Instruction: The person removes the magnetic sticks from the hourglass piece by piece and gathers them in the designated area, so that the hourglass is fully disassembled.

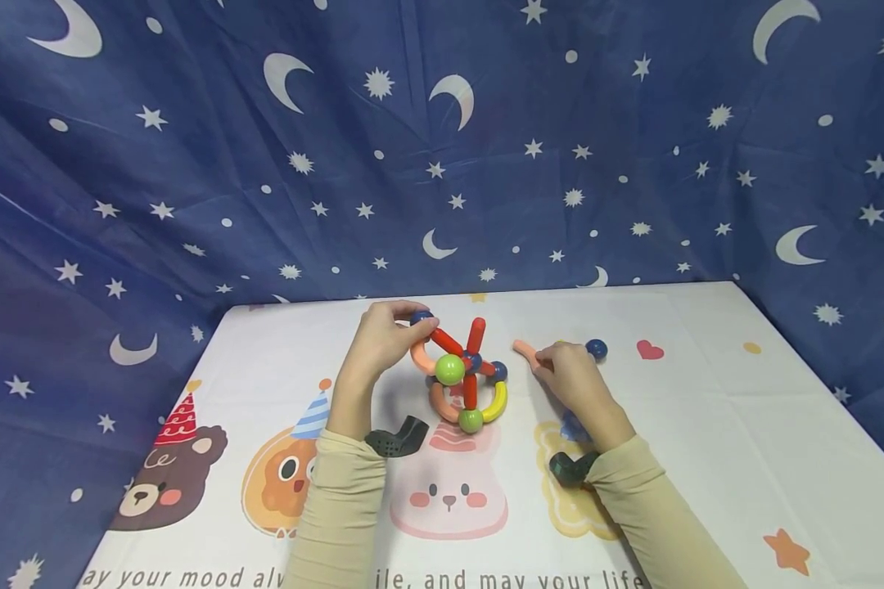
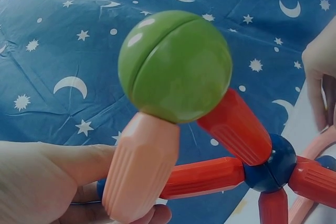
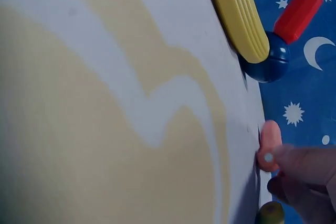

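Observation:
My left hand (image 1: 381,337) pinches a dark blue ball (image 1: 421,316) at the upper left of a ball-and-rod toy structure. Red rods (image 2: 202,176) fan out from its blue hub ball (image 2: 270,162), one standing up with a free end. In the left wrist view a green ball (image 2: 176,66) tops a salmon curved rod (image 2: 140,166), partly hiding my left fingers. Lower down, a yellow curved rod (image 1: 496,402) and an orange-brown one meet at a second green ball (image 1: 471,420). Right of the structure, my right hand (image 1: 576,380) pinches a loose salmon rod (image 1: 525,350) at the table.
A loose blue ball (image 1: 597,349) lies just beyond my right hand. Dark wrist-worn devices (image 1: 398,438) sit at both wrists. The table's printed white cloth (image 1: 692,393) reaches a blue star-and-moon curtain (image 1: 501,164) behind.

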`<state>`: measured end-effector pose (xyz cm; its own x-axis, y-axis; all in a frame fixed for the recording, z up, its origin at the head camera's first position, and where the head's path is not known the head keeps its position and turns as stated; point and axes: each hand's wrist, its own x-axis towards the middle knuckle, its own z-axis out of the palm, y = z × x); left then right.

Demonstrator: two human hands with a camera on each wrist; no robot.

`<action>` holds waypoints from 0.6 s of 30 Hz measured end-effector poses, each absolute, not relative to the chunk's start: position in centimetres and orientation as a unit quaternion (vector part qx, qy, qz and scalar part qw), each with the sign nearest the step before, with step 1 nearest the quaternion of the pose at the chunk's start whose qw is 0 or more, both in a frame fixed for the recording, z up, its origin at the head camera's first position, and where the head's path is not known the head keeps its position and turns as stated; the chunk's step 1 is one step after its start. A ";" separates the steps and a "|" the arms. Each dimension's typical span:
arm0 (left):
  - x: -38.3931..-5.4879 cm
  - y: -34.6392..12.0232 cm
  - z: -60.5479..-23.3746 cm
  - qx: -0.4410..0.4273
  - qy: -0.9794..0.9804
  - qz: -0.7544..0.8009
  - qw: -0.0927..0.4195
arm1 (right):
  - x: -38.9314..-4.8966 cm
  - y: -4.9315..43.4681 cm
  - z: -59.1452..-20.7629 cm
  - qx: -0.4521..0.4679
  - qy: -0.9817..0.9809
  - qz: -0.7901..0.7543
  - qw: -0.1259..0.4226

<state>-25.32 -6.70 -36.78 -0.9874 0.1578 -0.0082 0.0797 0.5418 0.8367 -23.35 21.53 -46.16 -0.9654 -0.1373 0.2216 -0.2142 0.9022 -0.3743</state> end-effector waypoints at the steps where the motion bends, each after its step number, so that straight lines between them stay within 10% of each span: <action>1: -25.3 -6.7 -36.8 0.068 0.877 0.474 0.040 | -23.4 21.5 -46.2 0.096 -0.970 0.202 0.092; 18: -25.4 -6.6 -36.7 0.073 0.877 0.473 0.039 | -23.8 22.1 -46.2 0.217 -0.961 0.163 0.048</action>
<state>-25.42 -6.60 -36.72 -0.9863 0.1647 0.0014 0.0916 0.5413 0.8358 -23.77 22.11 -46.25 -0.9010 -0.4024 0.1622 -0.4334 0.8524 -0.2926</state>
